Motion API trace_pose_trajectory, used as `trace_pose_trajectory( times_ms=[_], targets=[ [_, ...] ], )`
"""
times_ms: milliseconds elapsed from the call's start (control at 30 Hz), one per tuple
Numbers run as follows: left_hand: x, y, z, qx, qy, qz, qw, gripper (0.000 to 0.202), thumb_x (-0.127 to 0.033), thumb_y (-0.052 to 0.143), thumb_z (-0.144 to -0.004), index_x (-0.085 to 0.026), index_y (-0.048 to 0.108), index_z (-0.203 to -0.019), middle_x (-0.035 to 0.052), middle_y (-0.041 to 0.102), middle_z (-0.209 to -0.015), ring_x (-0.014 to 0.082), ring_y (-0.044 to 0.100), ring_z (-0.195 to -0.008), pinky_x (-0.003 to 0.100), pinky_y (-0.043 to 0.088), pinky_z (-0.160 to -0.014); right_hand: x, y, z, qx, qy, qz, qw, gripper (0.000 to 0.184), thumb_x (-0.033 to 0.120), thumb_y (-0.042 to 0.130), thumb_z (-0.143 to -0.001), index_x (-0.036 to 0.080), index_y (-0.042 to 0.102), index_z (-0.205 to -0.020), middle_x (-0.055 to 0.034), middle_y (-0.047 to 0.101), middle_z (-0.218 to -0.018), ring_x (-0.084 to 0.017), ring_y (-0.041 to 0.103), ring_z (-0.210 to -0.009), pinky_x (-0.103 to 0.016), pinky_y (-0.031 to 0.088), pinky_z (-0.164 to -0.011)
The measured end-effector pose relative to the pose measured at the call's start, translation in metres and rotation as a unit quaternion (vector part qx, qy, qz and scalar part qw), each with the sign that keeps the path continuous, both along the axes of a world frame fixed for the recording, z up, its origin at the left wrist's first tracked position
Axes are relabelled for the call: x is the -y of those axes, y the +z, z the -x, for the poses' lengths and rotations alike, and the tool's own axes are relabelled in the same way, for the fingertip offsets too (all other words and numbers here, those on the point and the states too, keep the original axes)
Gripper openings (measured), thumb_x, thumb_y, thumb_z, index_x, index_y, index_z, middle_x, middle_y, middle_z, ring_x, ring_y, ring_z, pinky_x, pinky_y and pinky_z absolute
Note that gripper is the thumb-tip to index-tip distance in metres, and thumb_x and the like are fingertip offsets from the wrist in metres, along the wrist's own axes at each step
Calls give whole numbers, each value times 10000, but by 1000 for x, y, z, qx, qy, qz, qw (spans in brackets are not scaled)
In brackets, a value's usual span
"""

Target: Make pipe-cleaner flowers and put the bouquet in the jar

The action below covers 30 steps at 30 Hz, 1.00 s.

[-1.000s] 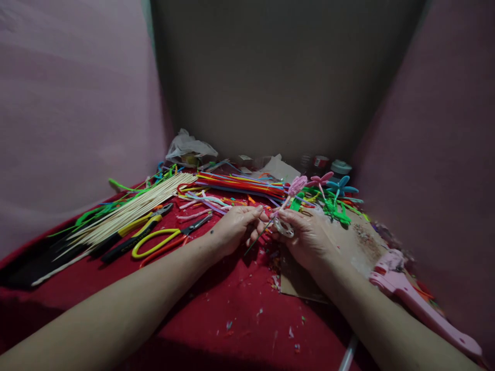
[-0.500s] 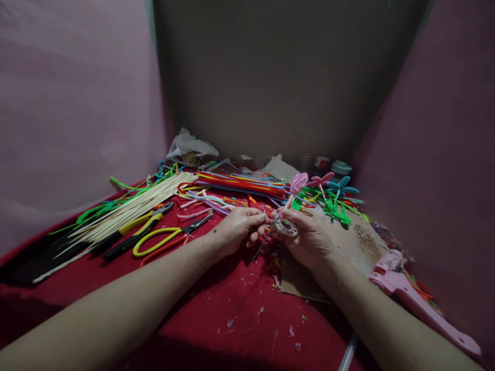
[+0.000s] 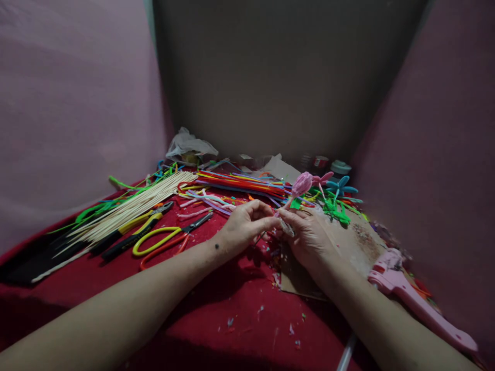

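A pink fuzzy pipe-cleaner flower (image 3: 301,184), shaped like a closed bud on a pink stem, tilts up from between my hands. My right hand (image 3: 309,232) is closed around its stem. It also holds a small whitish ring with holes (image 3: 286,228), now seen nearly edge-on and partly covered by the fingers. My left hand (image 3: 249,221) is closed, its thumb and forefinger pinching the stem's lower end beside the right fingertips. What lies under the left fingers is hidden.
Left lie wooden skewers (image 3: 143,206), pliers (image 3: 133,232) and scissors (image 3: 174,239). Behind my hands is a bundle of coloured pipe cleaners (image 3: 243,184). At right are a cardboard piece (image 3: 356,242), green pipe-cleaner shapes (image 3: 336,208), a blue flower (image 3: 340,186) and a pink glue gun (image 3: 417,301).
My left hand has turned over and closed in on the stem. The ring has tipped from face-on to edge-on. The green strand that hung below my hands no longer shows.
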<state>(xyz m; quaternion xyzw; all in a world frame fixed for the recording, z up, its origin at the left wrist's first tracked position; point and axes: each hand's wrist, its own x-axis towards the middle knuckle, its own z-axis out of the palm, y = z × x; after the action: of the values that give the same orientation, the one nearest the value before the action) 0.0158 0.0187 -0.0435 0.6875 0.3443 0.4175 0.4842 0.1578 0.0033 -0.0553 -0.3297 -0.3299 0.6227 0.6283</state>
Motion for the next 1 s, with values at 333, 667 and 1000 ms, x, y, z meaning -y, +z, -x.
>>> trace_pose_trajectory(
  times_ms=[333,667,1000],
  targets=[
    [3,-20,5,-275,112,-396,869,203,-200,377,-879,-147,544,-776,4,548,-625,105,457,-541,231,315,-533,14,4,8,141,-32,-38,989,186,315,737,-612,142,682,-651,6,605,-595,-89,474,-533,-236,361,-532],
    [3,2,0,-16,42,-28,999,150,-230,504,-803,-143,545,-688,-65,413,-509,44,337,-434,173,268,-433,11,4,3,244,-11,-145,959,167,293,642,-719,210,727,-836,-29,661,-893,-191,553,-880,-336,405,-827],
    [3,6,5,158,-140,277,937,97,-211,570,-769,-147,509,-730,-89,387,-487,-7,180,-308,121,160,-318,3,-4,1,93,46,-61,993,149,193,647,-665,178,687,-808,12,583,-614,-102,465,-549,-243,368,-541]
  ],
)
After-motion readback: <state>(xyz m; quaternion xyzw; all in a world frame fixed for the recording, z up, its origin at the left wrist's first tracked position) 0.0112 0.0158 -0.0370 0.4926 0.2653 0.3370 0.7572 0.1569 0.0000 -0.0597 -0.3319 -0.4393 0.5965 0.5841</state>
